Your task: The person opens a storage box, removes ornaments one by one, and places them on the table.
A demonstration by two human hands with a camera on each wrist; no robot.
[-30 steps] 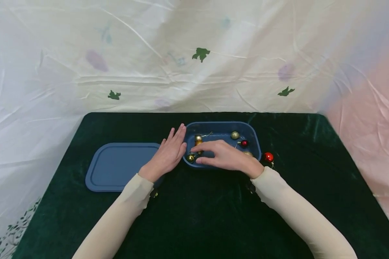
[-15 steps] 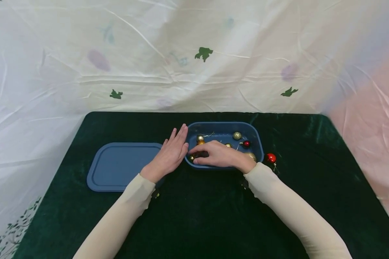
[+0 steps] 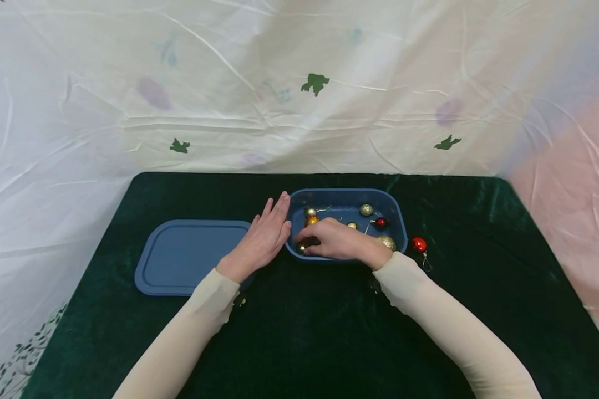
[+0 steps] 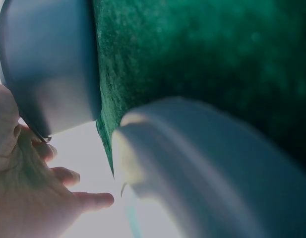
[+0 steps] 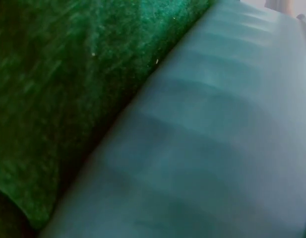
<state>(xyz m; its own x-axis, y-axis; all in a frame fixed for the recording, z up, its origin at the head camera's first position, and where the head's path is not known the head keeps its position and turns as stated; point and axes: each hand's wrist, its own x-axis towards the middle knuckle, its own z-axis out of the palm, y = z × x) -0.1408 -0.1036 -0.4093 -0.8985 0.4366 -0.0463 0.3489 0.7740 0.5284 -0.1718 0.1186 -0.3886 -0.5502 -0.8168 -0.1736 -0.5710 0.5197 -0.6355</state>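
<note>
Two hands work at a blue container, the right one reaching into it. The right hand curls its thumb and fingers round a small gold ball at the container's end nearest the left hand. The left hand has its fingers straight, held at that end's outer side; whether it touches the wall I cannot tell.

Just beyond the right hand's fingers lie a pale gold bauble and an orange-gold bauble. Past its knuckles, also inside, are a glittery gold ball and a dark red ball, while a larger glittery ball sits beside its wrist.

A bright red bauble rests outside the container, to the right of the right hand, on the green cloth. Left of the left hand, partly hidden under its wrist, lies a flat blue lid.
</note>
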